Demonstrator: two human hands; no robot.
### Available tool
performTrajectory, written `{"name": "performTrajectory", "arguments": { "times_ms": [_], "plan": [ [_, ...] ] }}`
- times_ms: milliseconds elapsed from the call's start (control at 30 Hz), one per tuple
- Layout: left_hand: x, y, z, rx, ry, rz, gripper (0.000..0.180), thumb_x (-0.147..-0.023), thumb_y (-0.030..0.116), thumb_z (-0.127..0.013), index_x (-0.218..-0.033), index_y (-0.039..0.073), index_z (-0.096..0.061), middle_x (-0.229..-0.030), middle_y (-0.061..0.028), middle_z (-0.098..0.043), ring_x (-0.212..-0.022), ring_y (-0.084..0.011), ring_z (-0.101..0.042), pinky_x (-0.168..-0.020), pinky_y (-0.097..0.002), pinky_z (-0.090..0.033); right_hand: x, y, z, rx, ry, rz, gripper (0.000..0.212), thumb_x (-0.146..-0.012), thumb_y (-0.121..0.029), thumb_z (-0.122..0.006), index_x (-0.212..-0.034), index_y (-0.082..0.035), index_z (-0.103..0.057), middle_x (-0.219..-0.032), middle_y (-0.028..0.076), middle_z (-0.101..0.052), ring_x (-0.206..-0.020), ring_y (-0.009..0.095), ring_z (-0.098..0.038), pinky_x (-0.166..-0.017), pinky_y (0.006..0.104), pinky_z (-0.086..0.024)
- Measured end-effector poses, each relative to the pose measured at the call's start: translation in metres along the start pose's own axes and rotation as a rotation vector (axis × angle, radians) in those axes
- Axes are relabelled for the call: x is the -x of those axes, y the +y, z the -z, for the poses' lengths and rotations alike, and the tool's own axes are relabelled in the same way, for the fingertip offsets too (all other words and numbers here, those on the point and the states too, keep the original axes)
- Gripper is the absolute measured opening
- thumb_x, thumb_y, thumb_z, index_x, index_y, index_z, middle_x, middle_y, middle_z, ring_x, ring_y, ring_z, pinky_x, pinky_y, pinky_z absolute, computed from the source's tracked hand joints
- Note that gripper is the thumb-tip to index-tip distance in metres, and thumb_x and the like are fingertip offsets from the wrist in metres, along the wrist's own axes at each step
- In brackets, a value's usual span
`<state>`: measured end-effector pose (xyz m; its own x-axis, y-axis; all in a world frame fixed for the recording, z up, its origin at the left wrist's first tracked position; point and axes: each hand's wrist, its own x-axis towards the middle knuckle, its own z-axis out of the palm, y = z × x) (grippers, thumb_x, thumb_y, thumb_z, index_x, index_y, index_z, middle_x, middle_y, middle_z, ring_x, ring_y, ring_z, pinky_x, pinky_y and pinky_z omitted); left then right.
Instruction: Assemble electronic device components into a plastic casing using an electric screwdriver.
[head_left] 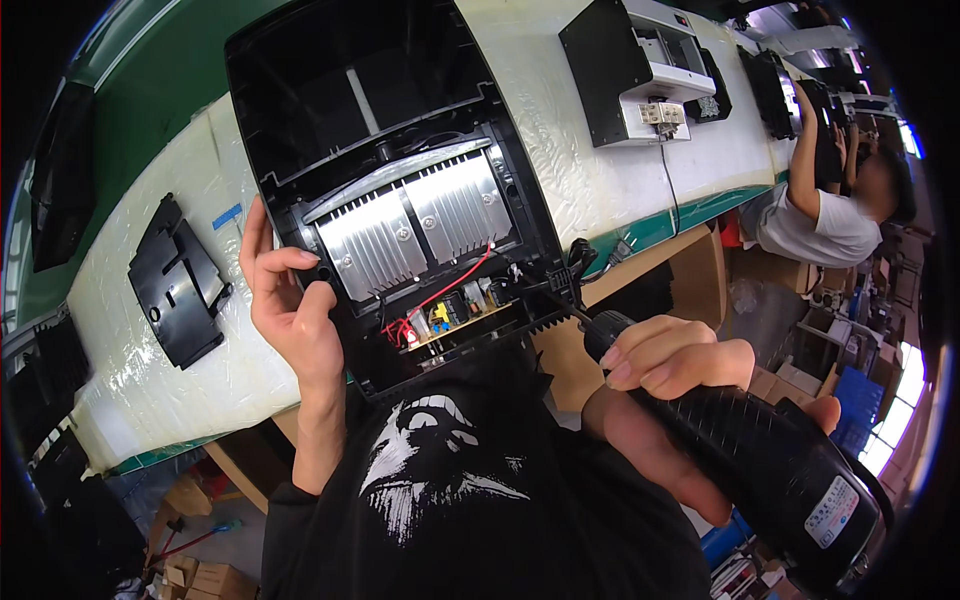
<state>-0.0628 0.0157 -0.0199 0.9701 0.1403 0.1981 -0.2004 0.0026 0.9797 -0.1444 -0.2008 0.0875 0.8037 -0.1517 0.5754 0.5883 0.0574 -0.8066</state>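
Observation:
A black plastic housing (268, 140) lies open on the bench in front of me. Inside it are two silver finned heat sinks (375, 240), a small circuit board (462, 326) with a yellow part, and red wires (440, 292). My left hand (290, 300) grips the housing's left side wall, its index finger bent over the rim. My right hand (670, 362) is closed around a black electric screwdriver (765, 450), whose thin shaft points toward the housing's lower right corner. A black cable (580, 258) comes out beside that corner. Whether the bit touches a screw cannot be seen.
A black slotted plate (175, 285) lies on the plastic-covered bench (240, 360) to the left. A black-and-white device (625, 80) with a thin cord stands at the back right. Farther right, another person (820, 215) reaches over the bench. Cardboard boxes (215, 580) sit below.

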Motion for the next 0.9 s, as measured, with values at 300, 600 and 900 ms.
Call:
{"name": "performTrajectory", "arguments": {
  "times_ms": [300, 600, 900],
  "plan": [
    [-0.0005, -0.0014, 0.0004, -0.007, -0.004, -0.006, 0.029, -0.056, -0.012, -0.041, -0.077, 0.005, -0.052, -0.14, -0.0177, -0.033, -0.135, -0.0337, -0.028, -0.11, -0.0402, -0.016, 0.0038, 0.0032, -0.0082, -0.013, 0.137, 0.065, 0.087, -0.053, -0.07, -0.069, -0.093, 0.004, -0.049, -0.077, 0.015, -0.057, -0.066, 0.028, -0.058, -0.063, 0.0347, -0.049],
    [-0.0008, -0.0028, 0.0003, 0.008, -0.013, -0.008, 0.029, -0.056, -0.012, -0.041, -0.077, 0.005, -0.051, -0.141, -0.0175, -0.032, -0.135, -0.0343, -0.028, -0.11, -0.0402, -0.016, 0.0043, 0.0043, -0.0083, 0.009, 0.125, 0.076, 0.088, -0.054, -0.07, -0.069, -0.094, 0.006, -0.05, -0.077, 0.017, -0.056, -0.067, 0.029, -0.057, -0.065, 0.0351, -0.049],
    [-0.0012, 0.0007, -0.0014, 0.009, -0.008, -0.008, 0.028, -0.056, -0.012, -0.041, -0.077, 0.005, -0.051, -0.141, -0.0177, -0.033, -0.135, -0.0345, -0.027, -0.11, -0.0404, -0.016, 0.0017, 0.0029, -0.0083, 0.042, 0.094, 0.086, 0.087, -0.059, -0.07, -0.065, -0.095, 0.007, -0.05, -0.078, 0.019, -0.056, -0.068, 0.03, -0.057, -0.067, 0.0353, -0.049]
  ]
}}
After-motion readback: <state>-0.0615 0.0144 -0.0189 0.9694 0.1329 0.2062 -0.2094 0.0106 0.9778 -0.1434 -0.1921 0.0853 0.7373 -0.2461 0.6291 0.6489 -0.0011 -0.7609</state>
